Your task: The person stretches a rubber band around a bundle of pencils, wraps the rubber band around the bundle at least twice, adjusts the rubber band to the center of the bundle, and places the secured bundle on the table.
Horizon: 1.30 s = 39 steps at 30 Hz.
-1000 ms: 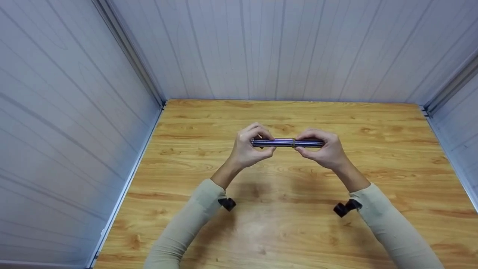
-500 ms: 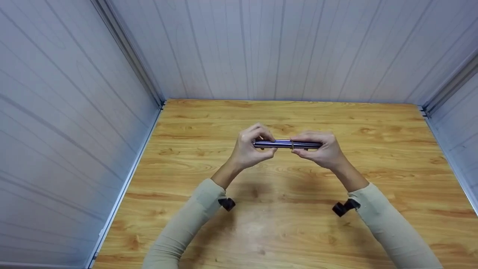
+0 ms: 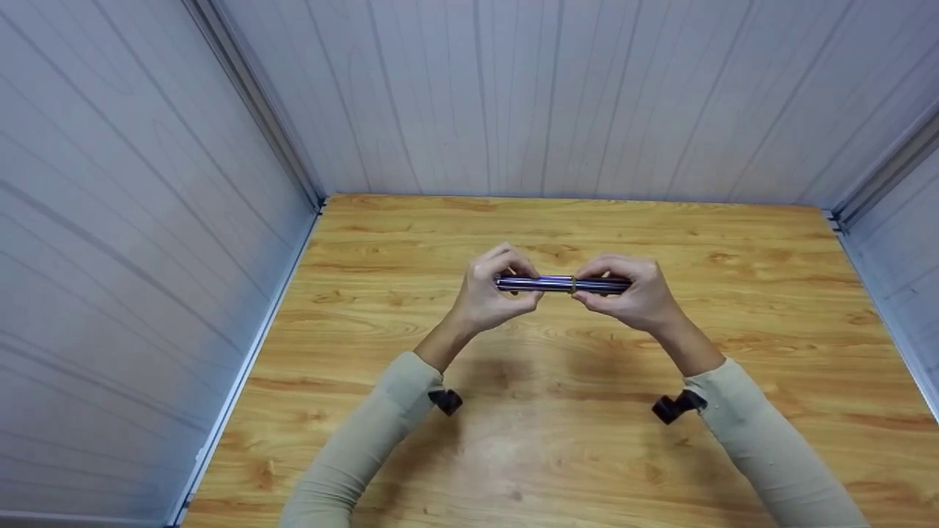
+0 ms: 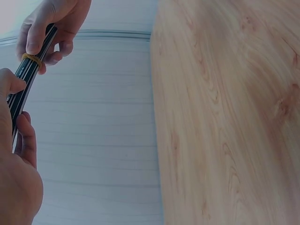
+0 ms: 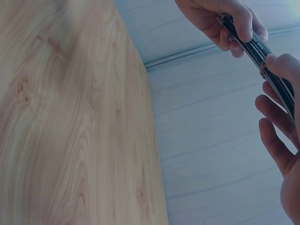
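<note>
A bundle of dark, slim pencils (image 3: 555,284), striped with a glossy sheen, is held level above the table in the head view. A yellowish rubber band (image 3: 574,284) circles it, right of its middle. My left hand (image 3: 493,290) grips the bundle's left end between thumb and fingers. Farther right, my right hand (image 3: 632,292) pinches it, thumb and fingertips at the band. Small pale print shows on the pencils (image 4: 27,70) in the left wrist view. From the right wrist, the thumb lies next to the band (image 5: 263,68), and some fingers stand off the bundle. The right end is partly hidden by the right hand.
Below the hands lies a wood-grain table (image 3: 557,440). Pale panel walls (image 3: 469,95) stand behind it and at both sides. Each sleeve bears a black wrist mount (image 3: 445,401).
The right hand has shifted slightly left along with the band. Its fingers lay flatter half a second ago and are bent again now. The left hand has barely moved.
</note>
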Each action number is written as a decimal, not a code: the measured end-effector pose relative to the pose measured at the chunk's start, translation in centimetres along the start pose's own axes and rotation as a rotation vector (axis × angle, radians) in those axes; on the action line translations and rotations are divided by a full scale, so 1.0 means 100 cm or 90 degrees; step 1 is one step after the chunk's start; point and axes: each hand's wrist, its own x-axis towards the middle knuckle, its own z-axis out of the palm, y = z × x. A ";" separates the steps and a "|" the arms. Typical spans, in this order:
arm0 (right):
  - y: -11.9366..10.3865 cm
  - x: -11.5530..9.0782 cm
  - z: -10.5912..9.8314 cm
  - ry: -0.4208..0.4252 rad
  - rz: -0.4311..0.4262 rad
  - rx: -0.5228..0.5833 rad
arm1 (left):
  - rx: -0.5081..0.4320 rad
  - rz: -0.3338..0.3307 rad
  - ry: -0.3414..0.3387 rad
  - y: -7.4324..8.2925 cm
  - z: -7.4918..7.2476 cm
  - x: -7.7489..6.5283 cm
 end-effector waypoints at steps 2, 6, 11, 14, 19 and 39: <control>0.000 0.001 0.002 -0.006 -0.021 -0.019 | 0.002 0.007 -0.009 0.001 0.002 0.000; 0.001 0.003 0.005 -0.020 -0.053 -0.045 | 0.001 0.018 -0.025 0.001 0.005 0.001; 0.003 -0.001 0.004 -0.024 -0.052 -0.053 | -0.003 0.011 -0.030 -0.002 0.004 -0.002; 0.003 -0.004 0.002 -0.024 -0.042 -0.063 | -0.016 -0.002 -0.025 -0.003 0.003 -0.004; -0.001 -0.004 0.000 -0.021 -0.045 -0.095 | -0.015 -0.011 -0.018 -0.001 0.004 -0.004; 0.006 -0.001 0.004 -0.035 -0.119 -0.157 | 0.026 0.015 -0.053 0.000 0.005 -0.003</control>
